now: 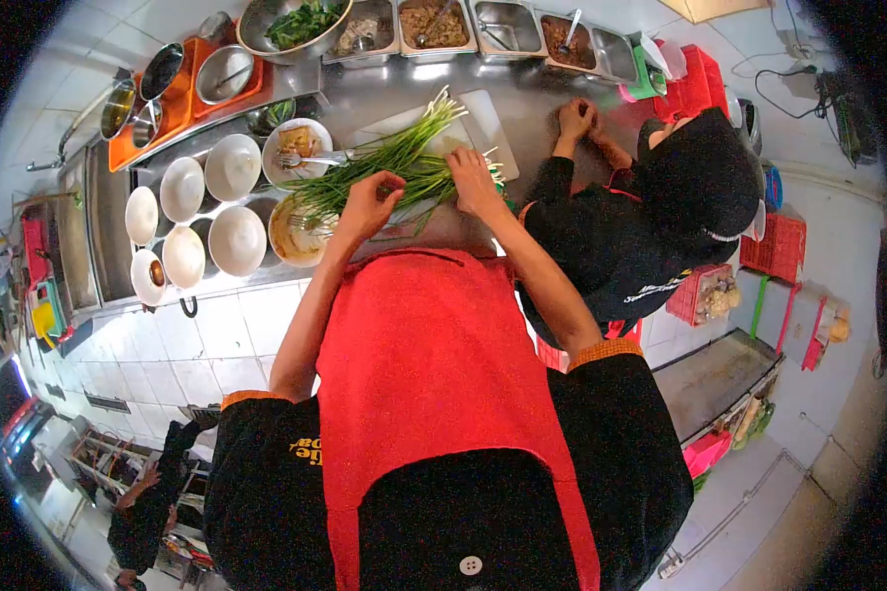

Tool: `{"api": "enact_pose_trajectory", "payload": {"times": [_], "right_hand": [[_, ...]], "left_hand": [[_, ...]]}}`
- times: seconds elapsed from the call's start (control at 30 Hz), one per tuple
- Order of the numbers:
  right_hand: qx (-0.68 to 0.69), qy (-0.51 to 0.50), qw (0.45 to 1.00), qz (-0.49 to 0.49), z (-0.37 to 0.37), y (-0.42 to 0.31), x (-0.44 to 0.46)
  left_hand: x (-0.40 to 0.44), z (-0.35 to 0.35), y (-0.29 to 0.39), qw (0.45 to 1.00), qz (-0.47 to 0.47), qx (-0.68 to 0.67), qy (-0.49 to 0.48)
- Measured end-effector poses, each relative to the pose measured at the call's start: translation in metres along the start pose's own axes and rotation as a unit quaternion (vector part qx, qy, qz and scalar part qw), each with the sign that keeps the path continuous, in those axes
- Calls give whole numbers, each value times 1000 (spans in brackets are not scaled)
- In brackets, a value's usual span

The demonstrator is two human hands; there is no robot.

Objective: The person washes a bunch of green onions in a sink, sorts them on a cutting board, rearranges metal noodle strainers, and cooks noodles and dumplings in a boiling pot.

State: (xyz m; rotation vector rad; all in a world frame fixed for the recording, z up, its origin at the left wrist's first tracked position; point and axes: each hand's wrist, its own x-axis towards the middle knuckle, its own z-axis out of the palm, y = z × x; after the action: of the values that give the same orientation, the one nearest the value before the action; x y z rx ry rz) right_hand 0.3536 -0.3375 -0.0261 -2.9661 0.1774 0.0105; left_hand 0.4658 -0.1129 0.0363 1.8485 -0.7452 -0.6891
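A loose heap of spring onions (414,148) lies on the steel counter, partly over white cutting boards (485,120), with pale root ends toward the right and top. My right hand (473,180) rests on the lower bunch near its pale ends, fingers bent over the stalks. Above the leafy part is my left hand (373,200), its fingers curled and the thumb close to them; whatever they may hold is hidden. Left of the leaves stands a white bowl (274,169) with a brown block of food and a fork. A used bowl (288,246) sits just below it, partly covered by leaves.
Several white bowls (233,167) line the counter's left side. Steel food trays (434,25) run along the back, beside a large bowl of greens (251,34). A co-worker (650,207) in black stands close on my right, hands over the counter. A red basket (695,87) stands back right.
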Motion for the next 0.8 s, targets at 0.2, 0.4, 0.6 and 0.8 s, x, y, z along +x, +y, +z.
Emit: {"api": "enact_pose_trajectory", "payload": {"times": [0.2, 0.4, 0.6, 0.8], "right_hand": [[-4, -71, 997, -17, 6, -3, -8], [28, -73, 997, -4, 8, -4, -15], [13, -163, 986, 8, -6, 3, -5], [-72, -202, 976, -42, -43, 0, -19]], "left_hand": [[-11, 13, -2, 1000, -3, -13, -29], [18, 32, -19, 990, 112, 81, 30], [91, 58, -17, 923, -13, 381, 59], [115, 63, -53, 914, 16, 399, 71]]}}
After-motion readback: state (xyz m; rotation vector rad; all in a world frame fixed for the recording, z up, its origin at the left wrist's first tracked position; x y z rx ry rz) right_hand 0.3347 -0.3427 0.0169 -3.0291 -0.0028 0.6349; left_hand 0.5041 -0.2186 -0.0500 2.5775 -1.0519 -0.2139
